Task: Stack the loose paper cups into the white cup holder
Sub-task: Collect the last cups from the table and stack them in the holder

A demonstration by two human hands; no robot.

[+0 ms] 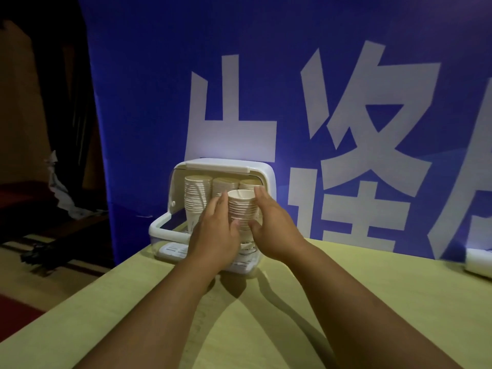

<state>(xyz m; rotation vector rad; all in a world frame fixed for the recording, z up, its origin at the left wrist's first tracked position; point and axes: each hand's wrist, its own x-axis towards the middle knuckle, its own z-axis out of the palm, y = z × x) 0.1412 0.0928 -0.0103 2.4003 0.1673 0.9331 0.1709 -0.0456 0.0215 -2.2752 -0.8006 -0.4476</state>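
A white cup holder (223, 166) with a raised lid stands at the table's far edge against a blue banner. Three stacks of paper cups (195, 198) stand upright at its back. In front of them rises a fourth stack of paper cups (241, 206), its top cup's mouth showing. My left hand (215, 235) holds this front stack on its left side, thumb across the lower cups. My right hand (274, 227) holds its right side, fingers reaching up to the rim. The stack's base is hidden behind my hands.
The pale wooden table (346, 302) stretches towards me. A white object (479, 262) lies at the table's right edge, cut off by the frame. The blue banner (292, 102) with large white characters stands right behind the holder. Dark floor and clutter lie to the left.
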